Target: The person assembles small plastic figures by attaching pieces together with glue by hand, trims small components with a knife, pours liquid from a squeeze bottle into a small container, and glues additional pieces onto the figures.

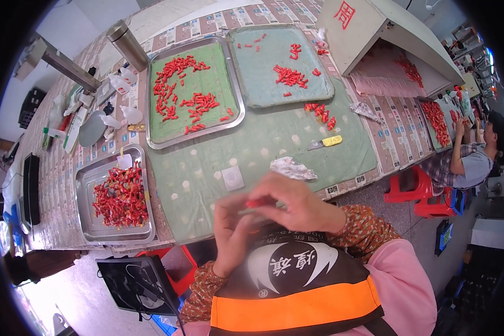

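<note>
In front of my apron both hands are raised close together over the near edge of the table. My right hand (297, 200) is closed in a pinch on a small red piece (261, 202), partly covered by the fingers. My left hand (229, 227) is beside it, fingers curled toward the red piece and smeared by motion; whether it grips anything does not show. Just beyond the hands lie a crumpled white cloth (293, 168) and a small white square (233, 178) with a round mark. A yellow-handled knife (326, 143) rests farther right on the green cloth (207, 168).
Small red pieces lie on a green-lined metal tray (242, 112) and a pale blue tray (252, 67). Glossy red pieces fill a metal tray (84, 213) at left. A steel flask (127, 45), white bottles (119, 84) and a white box-like hood (369, 33) stand behind. A co-worker (476, 151) sits at right.
</note>
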Motion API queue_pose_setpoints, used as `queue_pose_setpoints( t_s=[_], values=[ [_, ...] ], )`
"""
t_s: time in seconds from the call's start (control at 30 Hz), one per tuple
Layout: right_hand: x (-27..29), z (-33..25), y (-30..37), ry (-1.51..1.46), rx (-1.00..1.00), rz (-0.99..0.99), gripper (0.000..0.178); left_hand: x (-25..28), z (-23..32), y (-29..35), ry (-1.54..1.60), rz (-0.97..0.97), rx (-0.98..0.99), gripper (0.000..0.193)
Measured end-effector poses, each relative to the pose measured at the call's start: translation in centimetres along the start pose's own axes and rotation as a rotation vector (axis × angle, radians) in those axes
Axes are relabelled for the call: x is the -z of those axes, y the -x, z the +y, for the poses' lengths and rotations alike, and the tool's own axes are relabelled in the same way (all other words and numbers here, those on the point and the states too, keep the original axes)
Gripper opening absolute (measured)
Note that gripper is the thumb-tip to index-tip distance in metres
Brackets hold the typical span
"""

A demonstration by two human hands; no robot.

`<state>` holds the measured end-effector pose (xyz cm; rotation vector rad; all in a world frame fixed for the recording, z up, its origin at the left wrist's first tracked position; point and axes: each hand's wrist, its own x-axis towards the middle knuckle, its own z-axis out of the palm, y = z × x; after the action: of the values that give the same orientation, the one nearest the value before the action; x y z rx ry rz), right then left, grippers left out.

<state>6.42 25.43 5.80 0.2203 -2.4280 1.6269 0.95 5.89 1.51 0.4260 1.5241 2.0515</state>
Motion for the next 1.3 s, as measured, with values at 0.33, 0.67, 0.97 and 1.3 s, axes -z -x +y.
queue_pose_setpoints(
  t_s=[0.33,0.67,0.97,1.3],
  values=[
    [1.2,2.5,-1.9,0.306,0.219,-0.013,0.036,1.9,-0.8,0.0,0.096,0.157,0.119,0.020],
    [22.6,21.4,-14.6,0.962,0.010,0.266,0.058,5.4,-4.0,-0.7,-0.459,0.455,-0.211,0.020],
    [21.3,25.8,-15.8,0.952,-0.037,0.184,0.059,3.6,-3.2,-1.4,-0.762,0.498,-0.263,0.017],
    [20.2,22.8,-23.4,0.667,0.094,0.078,0.053,3.4,-3.5,-1.4,-0.822,0.553,-0.282,0.017]
  ],
)
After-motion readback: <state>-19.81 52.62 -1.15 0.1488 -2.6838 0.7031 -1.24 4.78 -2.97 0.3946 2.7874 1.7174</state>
